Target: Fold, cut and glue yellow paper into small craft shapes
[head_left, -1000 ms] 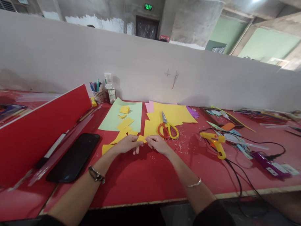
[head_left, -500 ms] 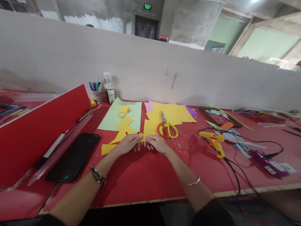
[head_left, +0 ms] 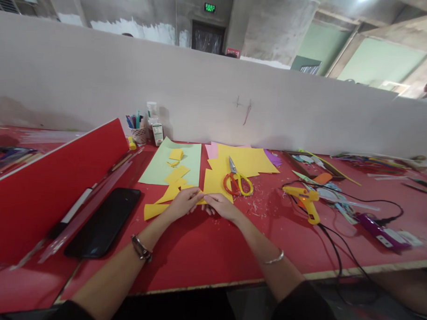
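My left hand (head_left: 184,202) and my right hand (head_left: 221,206) meet above the red table, fingertips touching. Both pinch a small piece of yellow paper (head_left: 201,201), mostly covered by the fingers. Left of my left hand lie cut yellow paper scraps (head_left: 157,211), some reaching onto a pale green sheet (head_left: 153,169). Just beyond my right hand, scissors (head_left: 238,178) with one red and one yellow handle rest on yellow paper sheets (head_left: 248,159).
A yellow glue gun (head_left: 305,198) with a cable lies at right, near a purple power strip (head_left: 382,231). At left are a black phone (head_left: 104,223) and a leaning red board (head_left: 58,187). A pen cup (head_left: 139,136) and a bottle (head_left: 156,130) stand by the white partition (head_left: 202,94).
My hands have drawn closer together, with the left thumb and fingers shifting right over the yellow paper, so less of it shows. Other things lie as before.
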{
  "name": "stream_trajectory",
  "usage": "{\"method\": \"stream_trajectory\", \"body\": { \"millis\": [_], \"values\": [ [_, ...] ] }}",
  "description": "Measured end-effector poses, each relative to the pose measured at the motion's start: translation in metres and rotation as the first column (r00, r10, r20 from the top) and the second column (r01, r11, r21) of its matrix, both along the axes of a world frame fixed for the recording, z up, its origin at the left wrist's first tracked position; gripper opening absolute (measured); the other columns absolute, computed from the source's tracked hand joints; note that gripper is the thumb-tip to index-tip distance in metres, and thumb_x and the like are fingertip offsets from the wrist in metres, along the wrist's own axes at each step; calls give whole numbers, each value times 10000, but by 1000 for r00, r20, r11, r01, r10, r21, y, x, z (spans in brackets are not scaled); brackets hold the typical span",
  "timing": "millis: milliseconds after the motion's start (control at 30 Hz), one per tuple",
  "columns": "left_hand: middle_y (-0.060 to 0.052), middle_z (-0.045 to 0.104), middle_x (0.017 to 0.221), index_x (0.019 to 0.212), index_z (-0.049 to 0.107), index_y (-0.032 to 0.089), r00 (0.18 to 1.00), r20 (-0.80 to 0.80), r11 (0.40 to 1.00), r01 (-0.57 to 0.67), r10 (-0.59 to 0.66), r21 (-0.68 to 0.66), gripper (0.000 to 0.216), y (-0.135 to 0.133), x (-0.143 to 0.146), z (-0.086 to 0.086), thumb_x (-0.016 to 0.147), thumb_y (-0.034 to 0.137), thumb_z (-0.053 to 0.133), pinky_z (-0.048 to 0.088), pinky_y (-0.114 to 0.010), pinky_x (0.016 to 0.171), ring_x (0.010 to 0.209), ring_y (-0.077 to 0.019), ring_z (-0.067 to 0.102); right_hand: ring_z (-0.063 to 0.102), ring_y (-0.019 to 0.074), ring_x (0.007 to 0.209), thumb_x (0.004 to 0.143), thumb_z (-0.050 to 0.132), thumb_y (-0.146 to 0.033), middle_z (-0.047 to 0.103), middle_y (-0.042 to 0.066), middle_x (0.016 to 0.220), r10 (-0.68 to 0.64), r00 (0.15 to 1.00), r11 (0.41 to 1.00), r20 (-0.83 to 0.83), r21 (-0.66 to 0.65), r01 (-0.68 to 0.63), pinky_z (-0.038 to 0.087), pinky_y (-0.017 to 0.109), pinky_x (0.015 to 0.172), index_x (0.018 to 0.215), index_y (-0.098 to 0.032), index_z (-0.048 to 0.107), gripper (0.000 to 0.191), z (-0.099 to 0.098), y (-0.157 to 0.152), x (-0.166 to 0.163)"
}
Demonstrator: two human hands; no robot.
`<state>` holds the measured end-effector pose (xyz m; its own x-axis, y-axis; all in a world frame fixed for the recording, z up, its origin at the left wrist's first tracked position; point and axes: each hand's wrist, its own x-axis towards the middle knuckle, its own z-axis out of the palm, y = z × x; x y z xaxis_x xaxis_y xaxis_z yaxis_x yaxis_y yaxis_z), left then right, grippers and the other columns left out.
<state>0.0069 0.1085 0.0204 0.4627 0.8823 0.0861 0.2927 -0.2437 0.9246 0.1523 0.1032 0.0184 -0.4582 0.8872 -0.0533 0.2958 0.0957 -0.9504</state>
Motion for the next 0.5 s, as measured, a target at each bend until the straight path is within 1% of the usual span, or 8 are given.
{"method": "stream_trajectory", "body": {
  "millis": [67,200,267,400,500],
  "values": [
    [103,349,362,586,407,186,998,56,1000,-10,11,-21,290,1,0,1,709,449,404,268,-177,380,330,-52,314,341,49,354,775,361,-430,417,-60,390,-17,1000,1000,-10,5,17,270,194,405,555,-154,477,372,1,1,0],
    [77,445,458,625,463,170,983,163,995,-80,88,-51,293,5,0,-1,645,461,490,317,-179,430,403,-51,381,330,54,356,783,341,-420,416,-55,394,-130,991,989,-40,66,133,272,199,411,527,-169,429,369,-3,5,2],
    [62,475,477,584,467,166,979,169,991,-104,116,-81,308,8,-1,-2,635,467,500,325,-183,438,406,-49,386,343,59,375,777,343,-431,423,-50,418,-159,985,982,-60,96,164,281,202,423,538,-169,435,366,-5,6,2],
    [55,477,444,520,459,164,977,144,983,-137,154,-120,321,8,-2,-2,663,452,469,307,-182,412,376,-47,375,391,75,459,731,379,-496,449,-33,495,-150,985,976,-83,146,161,314,213,476,575,-157,478,387,-6,7,3],
    [51,494,433,504,456,163,987,112,988,-98,112,-122,300,5,-3,1,668,413,479,305,-177,408,362,-44,383,371,80,477,707,368,-554,419,-32,493,-158,986,977,-44,138,162,302,223,481,537,-156,468,444,-5,6,4]
  ]
}}
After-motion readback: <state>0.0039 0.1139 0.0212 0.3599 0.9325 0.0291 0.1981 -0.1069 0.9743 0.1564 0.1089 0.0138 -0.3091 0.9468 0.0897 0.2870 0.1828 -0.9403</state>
